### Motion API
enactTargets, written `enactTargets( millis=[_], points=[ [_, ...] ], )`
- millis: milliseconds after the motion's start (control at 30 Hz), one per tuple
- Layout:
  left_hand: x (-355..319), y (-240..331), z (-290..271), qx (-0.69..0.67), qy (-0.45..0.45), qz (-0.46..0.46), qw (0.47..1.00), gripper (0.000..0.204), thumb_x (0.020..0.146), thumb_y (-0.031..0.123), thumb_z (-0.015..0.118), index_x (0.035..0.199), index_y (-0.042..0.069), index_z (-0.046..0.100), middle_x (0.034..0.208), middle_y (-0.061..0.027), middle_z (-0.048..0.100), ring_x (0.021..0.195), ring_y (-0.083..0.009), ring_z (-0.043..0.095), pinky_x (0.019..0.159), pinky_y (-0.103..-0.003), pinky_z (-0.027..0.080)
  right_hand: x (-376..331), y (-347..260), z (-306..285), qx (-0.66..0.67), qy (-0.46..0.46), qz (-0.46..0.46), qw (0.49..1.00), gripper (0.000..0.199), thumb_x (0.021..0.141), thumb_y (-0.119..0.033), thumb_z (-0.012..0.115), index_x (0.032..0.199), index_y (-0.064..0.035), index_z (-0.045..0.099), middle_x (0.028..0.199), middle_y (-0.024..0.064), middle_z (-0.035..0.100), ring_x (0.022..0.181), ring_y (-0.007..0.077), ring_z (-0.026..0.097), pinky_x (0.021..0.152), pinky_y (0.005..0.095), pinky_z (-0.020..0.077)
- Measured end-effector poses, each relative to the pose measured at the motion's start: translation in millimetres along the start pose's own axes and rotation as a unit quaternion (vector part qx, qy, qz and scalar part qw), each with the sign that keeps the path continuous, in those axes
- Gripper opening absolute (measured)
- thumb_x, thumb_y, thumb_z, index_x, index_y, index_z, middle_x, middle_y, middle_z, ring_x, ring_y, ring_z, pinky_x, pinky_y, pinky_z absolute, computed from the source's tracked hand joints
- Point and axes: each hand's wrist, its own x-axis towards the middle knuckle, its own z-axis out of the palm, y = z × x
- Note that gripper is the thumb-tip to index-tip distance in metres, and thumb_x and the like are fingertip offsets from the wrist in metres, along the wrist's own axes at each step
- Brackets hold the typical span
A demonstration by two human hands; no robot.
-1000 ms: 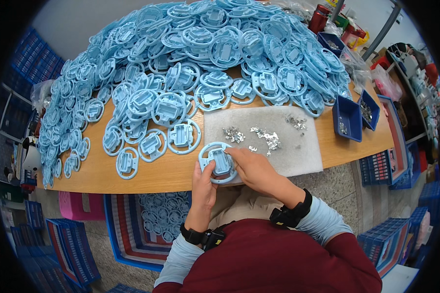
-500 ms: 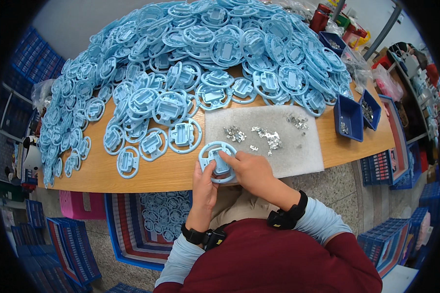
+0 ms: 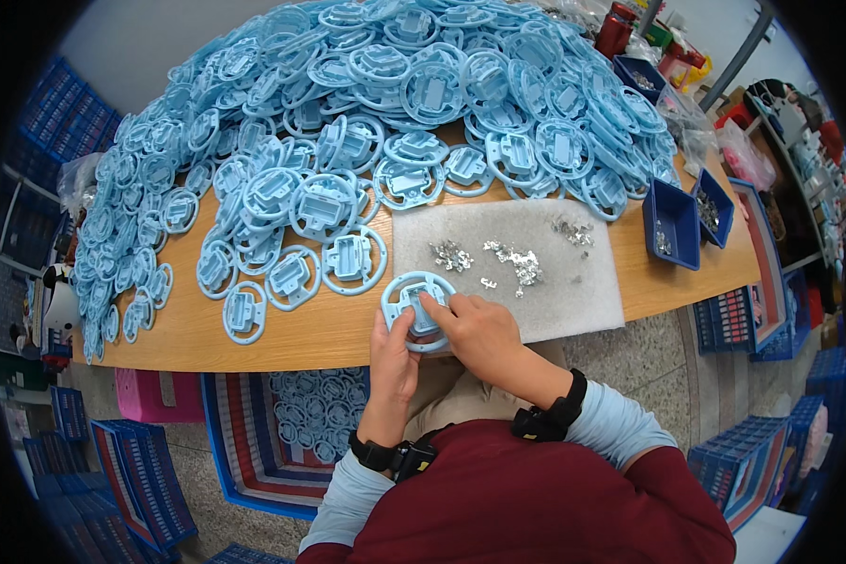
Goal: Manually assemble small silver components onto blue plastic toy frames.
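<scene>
My left hand point(image 3: 394, 365) grips a light blue plastic toy steering wheel part point(image 3: 389, 299) by its near left rim, thumb laid over its face. The part is tilted just off the table's front edge. My right hand point(image 3: 480, 329) bends over its right side, with the index fingertip pressed into the central recess and the other fingers curled. Anything small under that fingertip is hidden. Beyond the hands, small shiny metal pieces point(image 3: 526, 271) lie in loose clusters on a whitish foam mat point(image 3: 573, 305).
A huge heap of matching blue wheel parts point(image 3: 432, 94) covers the back and left of the wooden table point(image 3: 338, 329). Two dark blue bins point(image 3: 673, 254) with metal bits stand at right. Below the table's front edge, a striped crate point(image 3: 240, 451) holds more wheel parts.
My right hand has shifted very slightly left over the wheel part, its index fingertip still in the recess. My left hand keeps its grip.
</scene>
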Motion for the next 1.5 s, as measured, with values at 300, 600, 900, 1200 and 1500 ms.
enactTargets(
  millis=[300, 600, 900, 1200, 1500],
  points=[
    [1, 0, -1, -0.002, 0.007, 0.003, 1.0, 0.028, 0.089, 0.009, 0.048, 0.117, 0.008, 0.042, 0.108, -0.0071, 0.054, 0.096, -0.0177, 0.057, 0.074, -0.034, 0.053, 0, 0, 2, -0.01, 0.007, -0.009, 1.0, 0.049, 0.069, -0.01, 0.061, 0.117, -0.011, 0.053, 0.077, 0.0051, 0.054, 0.067, 0.0208, 0.057, 0.056, 0.0323, 0.0468],
    [-1, 1, 1, 0.009, 0.015, -0.002, 1.0, 0.029, 0.088, 0.01, 0.05, 0.116, 0.008, 0.043, 0.105, -0.0051, 0.055, 0.091, -0.0152, 0.057, 0.072, -0.031, 0.052, 0, -2, 4, -0.07, -0.026, -0.041, 0.996, 0.047, 0.07, -0.014, 0.058, 0.116, -0.0065, 0.053, 0.078, 0.0062, 0.055, 0.066, 0.0203, 0.057, 0.051, 0.0315, 0.0457],
    [-2, 3, 5, 0.039, 0.015, 0.004, 0.999, 0.029, 0.087, 0.01, 0.05, 0.116, 0.008, 0.043, 0.099, -0.004, 0.056, 0.086, -0.0119, 0.057, 0.068, -0.026, 0.05, 5, -2, -1, -0.065, -0.045, -0.057, 0.995, 0.047, 0.071, -0.015, 0.058, 0.116, -0.004, 0.053, 0.08, 0.0066, 0.055, 0.066, 0.0193, 0.057, 0.053, 0.0288, 0.0458],
    [1, 4, 3, 0.026, 0.003, 0.004, 1.0, 0.029, 0.089, 0.011, 0.049, 0.116, 0.007, 0.043, 0.103, -0.0061, 0.055, 0.09, -0.0147, 0.057, 0.071, -0.031, 0.052, 7, 0, -3, -0.067, -0.023, -0.038, 0.997, 0.047, 0.07, -0.014, 0.058, 0.116, -0.005, 0.053, 0.079, 0.0051, 0.055, 0.067, 0.0188, 0.057, 0.056, 0.0284, 0.0455],
    [1, 3, 3, 0.016, 0.013, -0.003, 1.0, 0.027, 0.088, 0.011, 0.049, 0.115, 0.008, 0.044, 0.101, -0.0044, 0.055, 0.087, -0.0132, 0.058, 0.068, -0.028, 0.052, 6, -1, -1, -0.078, -0.017, -0.045, 0.996, 0.045, 0.07, -0.014, 0.058, 0.114, -0.004, 0.054, 0.079, 0.0048, 0.055, 0.065, 0.0185, 0.056, 0.054, 0.0285, 0.0452]
  ],
)
